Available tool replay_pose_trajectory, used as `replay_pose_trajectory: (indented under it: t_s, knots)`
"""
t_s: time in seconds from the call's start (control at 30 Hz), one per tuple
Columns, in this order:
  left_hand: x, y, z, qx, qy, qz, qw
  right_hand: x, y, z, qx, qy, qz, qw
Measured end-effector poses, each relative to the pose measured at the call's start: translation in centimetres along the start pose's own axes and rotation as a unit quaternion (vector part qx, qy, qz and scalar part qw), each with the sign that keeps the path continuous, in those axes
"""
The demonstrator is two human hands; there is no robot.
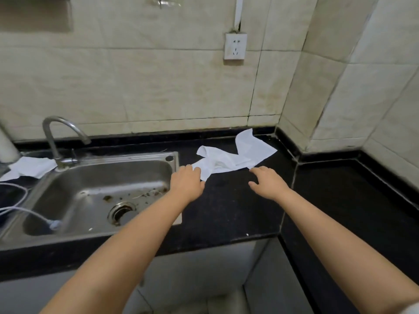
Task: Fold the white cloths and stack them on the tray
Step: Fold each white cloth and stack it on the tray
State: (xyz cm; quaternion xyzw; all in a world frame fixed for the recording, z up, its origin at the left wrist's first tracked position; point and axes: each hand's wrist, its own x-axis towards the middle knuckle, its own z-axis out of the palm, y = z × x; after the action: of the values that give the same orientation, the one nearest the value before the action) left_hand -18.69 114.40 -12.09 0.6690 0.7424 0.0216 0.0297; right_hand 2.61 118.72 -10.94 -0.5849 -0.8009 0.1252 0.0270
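My left hand [186,182] rests at the near left corner of the cloth [235,158], fingers bent down onto its edge; whether I have a real grip on the fabric or only touch it I cannot tell. My right hand [267,182] is released, fingers loosely spread, its tips just short of the cloth's near right edge.

The cloth lies crumpled and twisted on the black bench [226,211], its far corner riding up against the wall. A second cloth [31,167] sits well apart, on the far side of the sink [99,189], behind the tap [60,141]. I see no tray (it may lie outside the view).

The risks, as I judge them: pulling on one corner alone would drag the twist tighter rather than spread it, and the sink rim is just beside my left hand, so a careless sweep could drop a corner into that dirty basin. The fabric looks thin and may slide on the glossy stone.

Around me: stained tiled walls, a socket [235,46], a white cable [20,209] trailing into the sink.
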Motion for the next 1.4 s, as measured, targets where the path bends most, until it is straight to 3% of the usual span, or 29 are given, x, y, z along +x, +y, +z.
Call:
replay_pose_trajectory:
  t_s: [0.3,0.5,0.6,0.83,1.03,1.13,1.23,1.4]
  knots:
    - [12.0,-1.2,8.4,-0.045,-0.103,0.013,0.994,14.8,0.7,6.4,0.017,-0.088,0.035,0.995]
    - [15.8,-1.6,12.3,-0.066,-0.11,0.028,0.991,21.4,1.6,9.6,0.037,-0.123,0.045,0.991]
    - [17.1,-1.4,13.4,-0.082,-0.13,0.015,0.988,23.5,2.2,11.1,0.082,-0.118,0.028,0.989]
    - [19.1,-0.6,15.0,-0.101,-0.136,-0.087,0.982,26.4,4.2,12.4,0.067,-0.096,-0.02,0.993]
    - [19.6,-0.5,14.9,-0.019,-0.148,-0.046,0.988,27.2,4.1,12.6,0.003,-0.091,-0.056,0.994]
    - [19.7,-1.1,13.4,-0.022,-0.143,-0.029,0.989,27.0,3.7,11.4,0.017,-0.05,-0.053,0.997]
    - [19.8,-1.8,10.5,-0.08,-0.089,-0.004,0.993,25.4,4.3,8.3,0.086,0.016,-0.017,0.996]
    - [20.0,0.5,4.2,-0.156,-0.012,0.144,0.977,18.9,7.4,1.3,0.063,0.168,0.005,0.984]
